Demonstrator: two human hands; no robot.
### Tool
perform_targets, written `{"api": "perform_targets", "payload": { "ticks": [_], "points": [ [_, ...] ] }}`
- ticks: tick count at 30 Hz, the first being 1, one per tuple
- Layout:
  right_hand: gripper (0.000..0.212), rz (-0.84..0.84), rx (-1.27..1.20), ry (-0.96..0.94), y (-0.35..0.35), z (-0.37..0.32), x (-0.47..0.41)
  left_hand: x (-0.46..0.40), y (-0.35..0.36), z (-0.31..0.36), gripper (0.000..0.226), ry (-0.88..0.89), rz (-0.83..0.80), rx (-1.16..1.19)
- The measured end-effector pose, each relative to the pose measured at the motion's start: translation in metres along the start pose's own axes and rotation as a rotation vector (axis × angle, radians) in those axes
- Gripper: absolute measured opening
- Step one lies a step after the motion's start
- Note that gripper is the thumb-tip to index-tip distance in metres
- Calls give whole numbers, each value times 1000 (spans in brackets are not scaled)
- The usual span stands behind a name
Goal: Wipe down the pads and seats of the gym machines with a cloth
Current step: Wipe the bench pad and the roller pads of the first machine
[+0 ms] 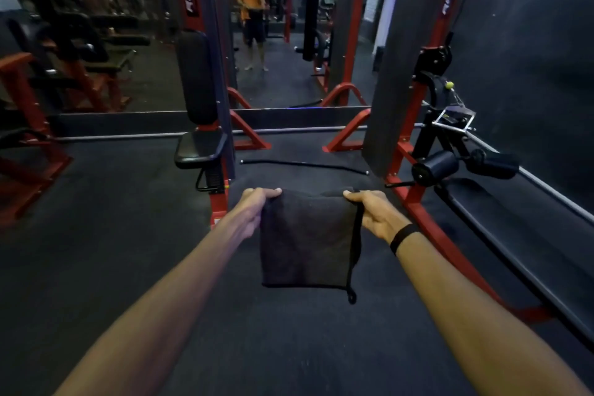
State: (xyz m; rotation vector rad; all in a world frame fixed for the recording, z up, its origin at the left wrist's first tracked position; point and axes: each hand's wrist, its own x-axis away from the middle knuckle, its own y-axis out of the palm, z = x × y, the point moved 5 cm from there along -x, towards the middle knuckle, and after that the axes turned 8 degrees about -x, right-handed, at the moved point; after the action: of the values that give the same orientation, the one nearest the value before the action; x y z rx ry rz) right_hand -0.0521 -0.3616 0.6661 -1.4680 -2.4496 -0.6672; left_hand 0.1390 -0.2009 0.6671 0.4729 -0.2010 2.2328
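Holding the dark cloth (307,238) up by its top corners, left hand (254,210) and right hand (374,214) both pinching shut, above the floor (128,251); hanging limp, probably light, soft; gripping corners suiting it.

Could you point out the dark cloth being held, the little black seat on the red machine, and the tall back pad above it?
cloth (305,238): head view, middle of its hanging face.
seat (201,146): head view, top cushion.
back pad (196,74): head view, middle of its upright front.
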Motion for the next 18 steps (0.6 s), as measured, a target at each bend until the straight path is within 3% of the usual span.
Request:
{"api": "perform_targets", "payload": {
  "ticks": [5,7,10,13,18],
  "points": [
    [16,70,-1,-43,-54,-27,-2,-20,51,3,17,9,-23,101],
    [10,106,37,-113,-75,-44,-4,-25,76,10,6,36,-10,106],
    [7,138,104,-247,-108,-79,-12,-32,116,30,20,81,15,96],
    [9,177,146,-334,-145,-112,-19,-37,159,53,20,148,-27,28],
    [61,314,246,-444,-232,-166,-20,-43,254,84,21,257,-86,-40]
  ]
}}
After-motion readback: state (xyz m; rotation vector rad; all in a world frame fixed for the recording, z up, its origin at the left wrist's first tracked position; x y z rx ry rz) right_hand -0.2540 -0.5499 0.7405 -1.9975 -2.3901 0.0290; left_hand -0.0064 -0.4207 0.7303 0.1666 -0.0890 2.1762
